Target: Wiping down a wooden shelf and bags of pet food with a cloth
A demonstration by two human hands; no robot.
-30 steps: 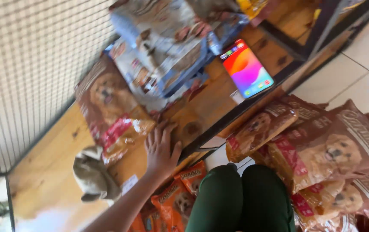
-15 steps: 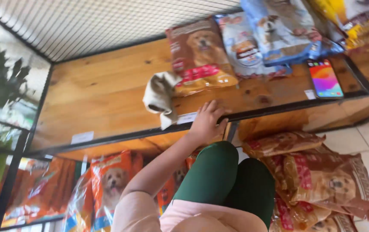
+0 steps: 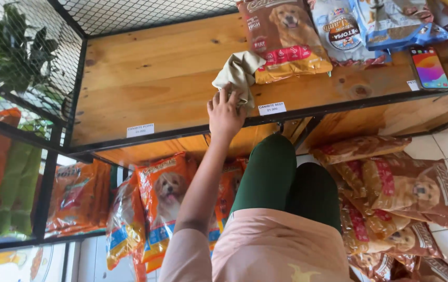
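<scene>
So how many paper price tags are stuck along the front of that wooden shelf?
3. One white price tag sits left of the left hand, one just right of it near the beige cloth, and a partial one beside the smartphone. Others may lie outside the view.

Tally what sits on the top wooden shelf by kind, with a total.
Pet food bags: 3 (brown, grey, blue)
Cloth, touched by left hand: 1
Phone: 1
White price labels on the shelf's front: 3
Total: 8
</scene>
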